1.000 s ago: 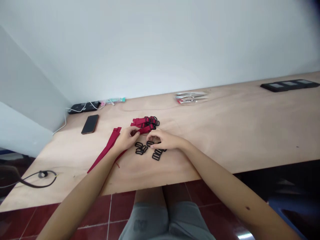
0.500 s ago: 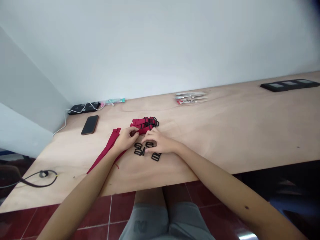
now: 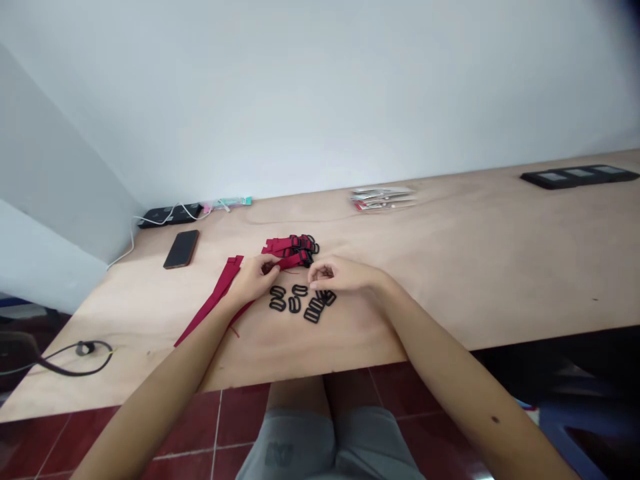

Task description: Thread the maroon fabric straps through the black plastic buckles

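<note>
My left hand (image 3: 254,279) rests on the plywood tabletop (image 3: 450,280), its fingertips pinching a red fabric strap (image 3: 293,261) at the front of a bundle of red straps with black fittings (image 3: 290,245). A long, loose red strap (image 3: 213,300) lies beneath and beside my left wrist. My right hand (image 3: 343,275) hovers just above several black plastic strap rings (image 3: 300,301), its curled fingers holding nothing I can see. The nearest rings lie right under its fingertips.
A black smartphone (image 3: 181,249) lies at the left, near a black power strip (image 3: 170,215) with white cables. Silver-and-red packets (image 3: 383,199) lie at the back, and a flat black tray (image 3: 579,176) sits far right. The table's front edge runs near my lap.
My right hand has moved right and lifted off the black rings, which now show more fully and have shifted slightly. My left hand has stayed on the red strap.
</note>
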### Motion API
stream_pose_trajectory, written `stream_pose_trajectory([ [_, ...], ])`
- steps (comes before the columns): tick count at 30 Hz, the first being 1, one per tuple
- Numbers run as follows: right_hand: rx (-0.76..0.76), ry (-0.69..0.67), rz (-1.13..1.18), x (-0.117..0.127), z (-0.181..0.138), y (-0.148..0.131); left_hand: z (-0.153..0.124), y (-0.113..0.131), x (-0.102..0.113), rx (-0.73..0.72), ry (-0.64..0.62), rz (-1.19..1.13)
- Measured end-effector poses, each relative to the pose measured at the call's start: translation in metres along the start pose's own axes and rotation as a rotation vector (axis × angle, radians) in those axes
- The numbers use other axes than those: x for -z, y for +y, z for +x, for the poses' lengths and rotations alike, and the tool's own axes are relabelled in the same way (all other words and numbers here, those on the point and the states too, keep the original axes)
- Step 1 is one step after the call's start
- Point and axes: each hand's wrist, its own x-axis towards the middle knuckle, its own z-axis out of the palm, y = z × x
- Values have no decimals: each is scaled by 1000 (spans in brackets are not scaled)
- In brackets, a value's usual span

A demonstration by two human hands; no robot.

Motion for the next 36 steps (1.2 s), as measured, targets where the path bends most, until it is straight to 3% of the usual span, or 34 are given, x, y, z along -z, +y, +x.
stream_pose_trajectory([
  [6,92,-204,-89,18,-9,10,-1,-1,-2,17,22,-22],
  [14,58,-140,-79,9,-1,15,-1,2,-1,10,34,-15],
  [18,12,-54,75,1,1,8,0,3,-2,-8,39,-27],
  [23,85,255,352,-22,18,4,-3,12,0,6,37,-89],
  [28,136,430,580,-38,31,2,-5,19,0,-40,45,-157],
  [36,151,448,617,-40,33,3,-7,33,1,-118,34,-170],
])
